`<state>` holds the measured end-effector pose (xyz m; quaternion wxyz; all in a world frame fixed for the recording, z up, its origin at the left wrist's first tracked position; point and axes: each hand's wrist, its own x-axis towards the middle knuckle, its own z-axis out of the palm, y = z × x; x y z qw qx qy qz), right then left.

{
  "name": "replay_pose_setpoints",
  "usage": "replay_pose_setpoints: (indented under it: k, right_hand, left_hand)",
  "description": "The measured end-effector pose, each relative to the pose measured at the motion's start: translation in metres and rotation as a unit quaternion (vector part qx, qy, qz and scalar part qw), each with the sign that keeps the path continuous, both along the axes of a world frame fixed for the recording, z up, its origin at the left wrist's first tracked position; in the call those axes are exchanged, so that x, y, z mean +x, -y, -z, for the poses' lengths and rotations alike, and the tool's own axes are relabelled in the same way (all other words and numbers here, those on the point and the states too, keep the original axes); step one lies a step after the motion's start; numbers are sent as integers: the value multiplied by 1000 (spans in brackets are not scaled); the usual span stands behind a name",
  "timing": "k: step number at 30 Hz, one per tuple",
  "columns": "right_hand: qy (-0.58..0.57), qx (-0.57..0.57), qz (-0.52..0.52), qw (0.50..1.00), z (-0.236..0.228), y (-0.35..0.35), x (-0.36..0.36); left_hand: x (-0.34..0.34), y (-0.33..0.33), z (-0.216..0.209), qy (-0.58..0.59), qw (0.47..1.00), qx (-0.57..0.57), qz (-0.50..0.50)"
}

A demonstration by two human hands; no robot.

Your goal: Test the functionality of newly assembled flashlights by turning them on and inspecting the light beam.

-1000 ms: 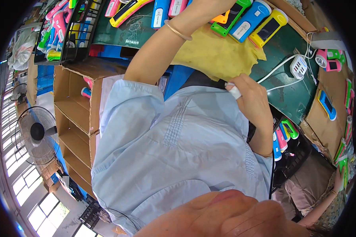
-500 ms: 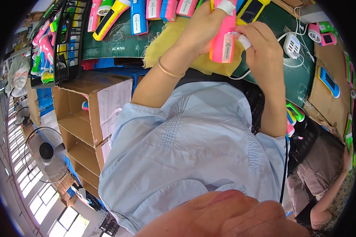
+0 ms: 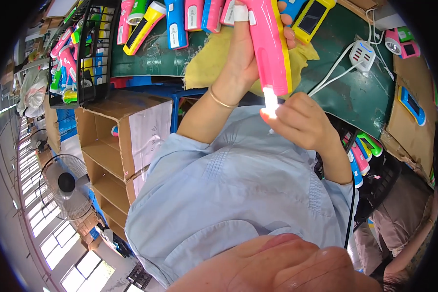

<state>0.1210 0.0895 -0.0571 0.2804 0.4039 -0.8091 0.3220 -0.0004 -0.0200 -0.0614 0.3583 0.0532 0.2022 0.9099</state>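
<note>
My left hand (image 3: 244,54) is closed around a pink flashlight (image 3: 268,53) with a yellow edge, held tilted above the green table (image 3: 348,95). White tape wraps one of its digits. At the flashlight's lower end a white piece (image 3: 270,101) glows brightly, its details washed out by glare. The fingers of my right hand (image 3: 302,119) are pinched together on that glowing piece. A small pale tip pokes out beneath them. Under the flashlight lies a yellow cloth (image 3: 207,63). Beyond my hands rest several flashlights, among them a blue one (image 3: 175,24) and a yellow one (image 3: 312,20).
A white multi-port charger (image 3: 362,56) with cables lies at the right. On the left stands a black wire basket (image 3: 93,58) full of flashlights, above a cardboard shelf (image 3: 104,146). More flashlights fill a black crate (image 3: 374,182) by my right elbow. Another person's arm (image 3: 409,248) shows lower right.
The flashlight has turned and come nearer my body. My right hand has moved from its side, where it held a white plug, down to its lower end. A bright glow has appeared there.
</note>
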Motion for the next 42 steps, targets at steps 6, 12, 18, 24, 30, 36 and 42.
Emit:
replay_pose_setpoints:
  k: [6, 12, 18, 24, 30, 36, 42]
  right_hand:
    - [58, -124, 357, 924, -18, 34, -9]
    - [328, -318, 264, 850, 12, 12, -20]
    - [377, -305, 221, 846, 15, -18, -5]
    - [327, -336, 193, 862, 11, -18, -2]
    - [310, -306, 173, 884, -15, -27, -16]
    - [303, -227, 231, 896, -22, -24, -28]
    - [274, -152, 307, 899, -30, -22, -24]
  left_hand:
    - [2, -14, 27, -112, 967, 230, 11]
    - [12, 5, 4, -211, 963, -128, -104]
    - [8, 15, 1, -265, 950, -160, -28]
    - [12, 14, 6, -273, 917, -289, -5]
    - [15, 16, -9, -428, 852, -301, -5]
    - [16, 14, -2, -439, 804, -399, -28]
    - [19, 6, -1, -496, 730, -460, -93]
